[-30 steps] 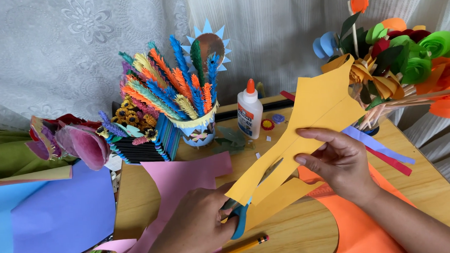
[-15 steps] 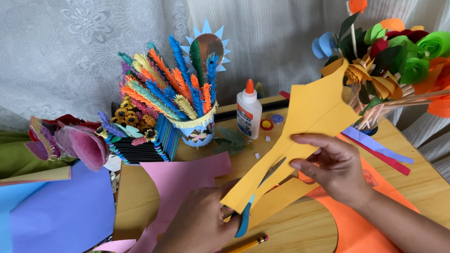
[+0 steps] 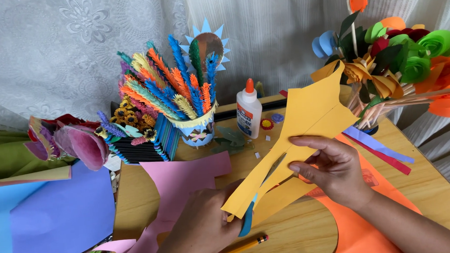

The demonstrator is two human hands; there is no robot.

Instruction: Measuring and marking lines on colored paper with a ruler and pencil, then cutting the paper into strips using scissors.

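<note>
My right hand [image 3: 331,169] pinches a yellow-orange sheet of paper [image 3: 311,114] near its middle, holding it up over the wooden table [image 3: 297,235]. The sheet is cut into long pointed strips. My left hand [image 3: 202,229] grips blue-handled scissors [image 3: 247,220] at the sheet's lower end, the blades mostly hidden by the paper. A pencil [image 3: 239,247] lies on the table just below my left hand.
A white glue bottle [image 3: 248,111] with an orange cap stands behind the paper. A cup of coloured paper feathers [image 3: 177,95] is at centre back, a paper-flower bouquet [image 3: 401,55] at right. Pink paper [image 3: 186,174], blue paper [image 3: 55,217] and orange paper [image 3: 359,232] lie around.
The yellow-orange sheet and my right hand have shifted slightly; the scissors have moved a little further along the cut at the sheet's lower end.
</note>
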